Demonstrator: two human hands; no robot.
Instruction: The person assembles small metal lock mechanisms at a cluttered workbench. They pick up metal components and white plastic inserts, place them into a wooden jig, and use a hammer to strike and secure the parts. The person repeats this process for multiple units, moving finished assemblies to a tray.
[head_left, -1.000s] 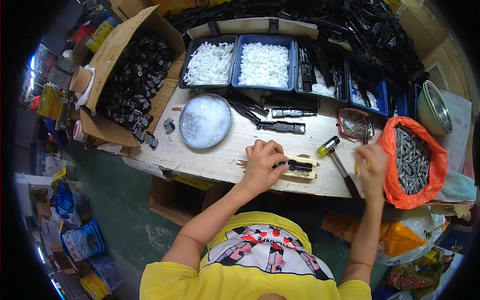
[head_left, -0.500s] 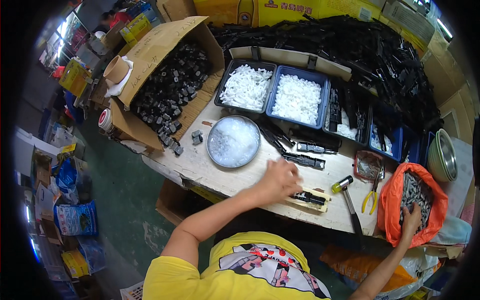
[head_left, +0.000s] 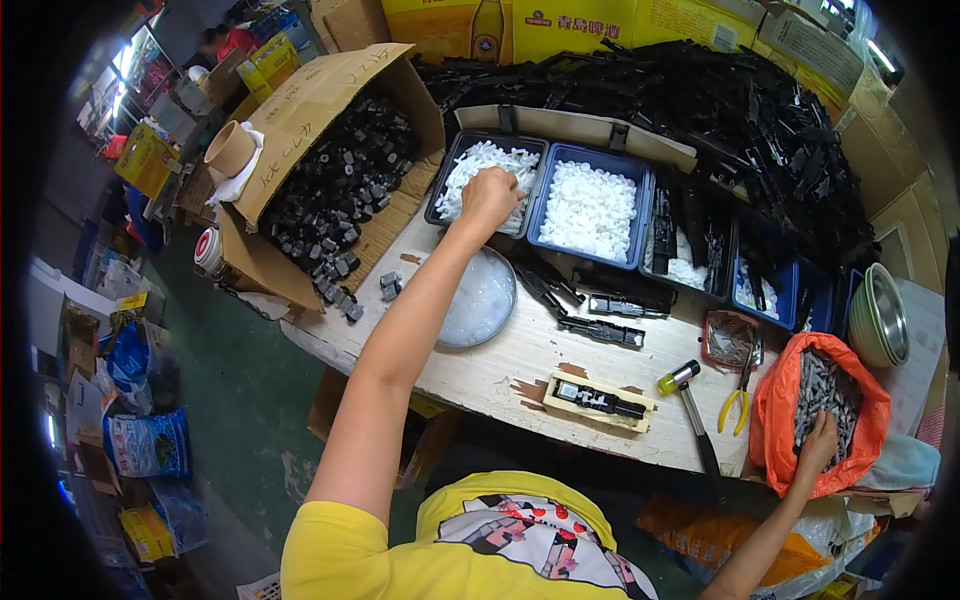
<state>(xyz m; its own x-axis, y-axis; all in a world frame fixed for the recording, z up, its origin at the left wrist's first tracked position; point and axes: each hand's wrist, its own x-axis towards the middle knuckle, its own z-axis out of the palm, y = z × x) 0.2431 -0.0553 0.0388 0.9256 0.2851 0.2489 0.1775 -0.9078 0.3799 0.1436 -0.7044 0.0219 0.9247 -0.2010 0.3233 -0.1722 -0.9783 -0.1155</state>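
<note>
My left hand (head_left: 490, 197) is over the black tray (head_left: 440, 212) of slim white plastic pieces (head_left: 492, 158), its fingers curled down among them. Whatever lies between those fingertips is hidden. At the right, my right hand (head_left: 820, 440) reaches into an orange-red bag (head_left: 778, 410) full of small grey parts (head_left: 826, 385). Its fingers bend in against the parts, and I cannot make out what they hold. In front of me a black mechanism part (head_left: 600, 399) with white pieces on it lies in a pale wooden holder (head_left: 633, 421), with neither hand on it.
A blue tray (head_left: 590, 204) holds white round pieces. A round metal dish (head_left: 477, 310), a hammer (head_left: 692, 400), yellow-handled pliers (head_left: 736, 405) and a small red tray (head_left: 732, 338) stand about. Behind are piled black parts (head_left: 700, 105); at left, a carton (head_left: 325, 85) of dark blocks.
My left hand has moved from the wooden holder up and left to the tray of slim white pieces, uncovering the black mechanism part. My right hand has stayed in the bag.
</note>
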